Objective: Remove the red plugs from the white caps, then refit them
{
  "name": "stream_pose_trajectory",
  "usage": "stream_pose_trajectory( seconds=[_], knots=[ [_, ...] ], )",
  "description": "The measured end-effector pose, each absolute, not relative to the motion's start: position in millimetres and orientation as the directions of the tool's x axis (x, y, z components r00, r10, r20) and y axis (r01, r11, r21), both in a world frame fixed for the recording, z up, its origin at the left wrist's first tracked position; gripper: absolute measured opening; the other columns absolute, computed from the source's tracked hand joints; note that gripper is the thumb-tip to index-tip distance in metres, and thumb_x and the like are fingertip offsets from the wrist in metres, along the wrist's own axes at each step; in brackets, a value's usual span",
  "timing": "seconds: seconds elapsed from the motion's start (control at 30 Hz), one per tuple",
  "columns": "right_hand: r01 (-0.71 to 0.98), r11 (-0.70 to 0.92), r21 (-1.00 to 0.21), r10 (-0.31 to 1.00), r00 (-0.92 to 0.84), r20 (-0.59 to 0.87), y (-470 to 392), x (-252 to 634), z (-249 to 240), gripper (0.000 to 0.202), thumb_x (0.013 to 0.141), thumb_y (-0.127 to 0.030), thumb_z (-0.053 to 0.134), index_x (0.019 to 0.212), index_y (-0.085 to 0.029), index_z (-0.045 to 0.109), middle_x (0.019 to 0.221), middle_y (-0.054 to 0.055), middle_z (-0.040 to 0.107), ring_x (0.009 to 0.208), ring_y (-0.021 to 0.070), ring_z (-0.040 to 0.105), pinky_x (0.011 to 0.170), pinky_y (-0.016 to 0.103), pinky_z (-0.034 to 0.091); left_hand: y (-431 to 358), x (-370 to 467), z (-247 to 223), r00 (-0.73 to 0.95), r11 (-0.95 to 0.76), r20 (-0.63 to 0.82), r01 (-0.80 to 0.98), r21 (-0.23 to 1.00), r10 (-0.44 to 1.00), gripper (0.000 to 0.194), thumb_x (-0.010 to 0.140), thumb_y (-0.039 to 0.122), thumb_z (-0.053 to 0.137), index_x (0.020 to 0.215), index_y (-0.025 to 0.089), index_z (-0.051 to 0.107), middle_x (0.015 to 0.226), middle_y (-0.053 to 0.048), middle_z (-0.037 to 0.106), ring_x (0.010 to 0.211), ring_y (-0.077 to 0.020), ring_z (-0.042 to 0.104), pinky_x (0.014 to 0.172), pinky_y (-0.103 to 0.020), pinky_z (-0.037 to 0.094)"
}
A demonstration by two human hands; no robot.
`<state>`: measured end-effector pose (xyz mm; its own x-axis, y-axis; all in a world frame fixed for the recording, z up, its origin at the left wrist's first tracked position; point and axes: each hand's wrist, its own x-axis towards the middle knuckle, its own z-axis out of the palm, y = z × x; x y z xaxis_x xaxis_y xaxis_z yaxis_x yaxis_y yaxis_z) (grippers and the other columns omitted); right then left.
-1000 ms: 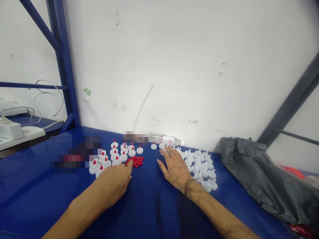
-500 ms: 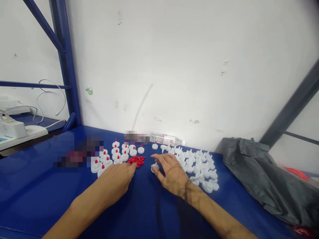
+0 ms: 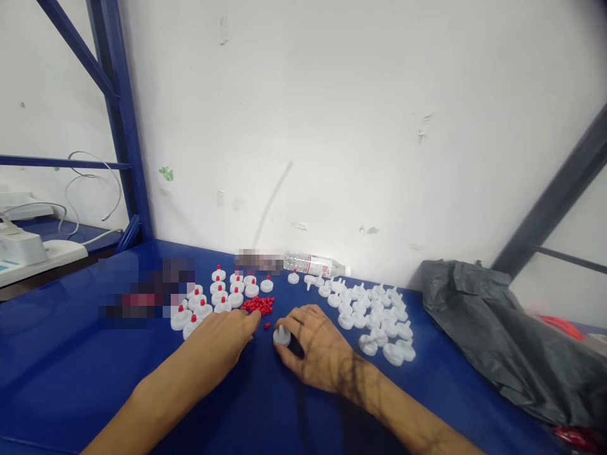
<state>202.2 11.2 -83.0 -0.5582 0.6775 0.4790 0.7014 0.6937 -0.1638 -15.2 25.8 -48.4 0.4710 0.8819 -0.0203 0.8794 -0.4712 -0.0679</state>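
My right hand [image 3: 315, 347] has its thumb and fingers around a white nozzle cap [image 3: 281, 336] with a bare spout, standing upright on the blue table [image 3: 265, 404]. My left hand [image 3: 225, 341] is closed at the near edge of a pile of small red tips [image 3: 260, 306]; whatever its fingertips hold is hidden. One loose red tip [image 3: 267, 326] lies between the hands. Left of the pile stand several white caps with red tips [image 3: 219, 297]. To the right is a group of white caps without red tips [image 3: 374, 313].
A clear plastic bottle [image 3: 315, 264] lies along the wall, with one red-tipped cap [image 3: 293, 277] before it. A dark plastic bag [image 3: 497, 341] covers the right side. Blue frame posts [image 3: 126, 120] rise at the left, near white power strips [image 3: 52, 256].
My right hand has moved left and nearer, bringing the bare cap with it. A single red tip now shows apart from the pile. My left hand has hardly moved.
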Motion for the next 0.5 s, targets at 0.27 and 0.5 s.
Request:
stream_pose_trajectory(
  seconds=[0.27,0.5],
  knots=[
    [0.723,0.665,-0.189,0.72,-0.553,0.418,2.8,196.4,-81.7,0.039,0.096,-0.027,0.059,0.134,-0.023,0.062,0.112,0.006,0.064,0.101,0.0224,0.06,0.101,0.042,0.048,29.4,-17.5,-48.5,0.489,-0.487,0.018,0.871,-0.062,0.872,0.029,0.099,0.017,0.041,0.107,0.018,0.068,0.104,-0.014,0.075,0.092,-0.0328,0.073,0.076,-0.041,0.054],
    [0.749,0.623,-0.225,0.748,-0.487,0.451,8.9,197.4,-89.7,0.03,0.097,-0.032,0.063,0.126,-0.023,0.064,0.113,0.006,0.068,0.104,0.0245,0.063,0.105,0.045,0.047,34.6,-17.9,-48.0,0.565,-0.56,0.101,0.825,-0.072,0.819,0.033,0.101,0.013,0.036,0.107,0.019,0.067,0.102,-0.011,0.074,0.09,-0.0278,0.072,0.075,-0.036,0.053]
  ],
)
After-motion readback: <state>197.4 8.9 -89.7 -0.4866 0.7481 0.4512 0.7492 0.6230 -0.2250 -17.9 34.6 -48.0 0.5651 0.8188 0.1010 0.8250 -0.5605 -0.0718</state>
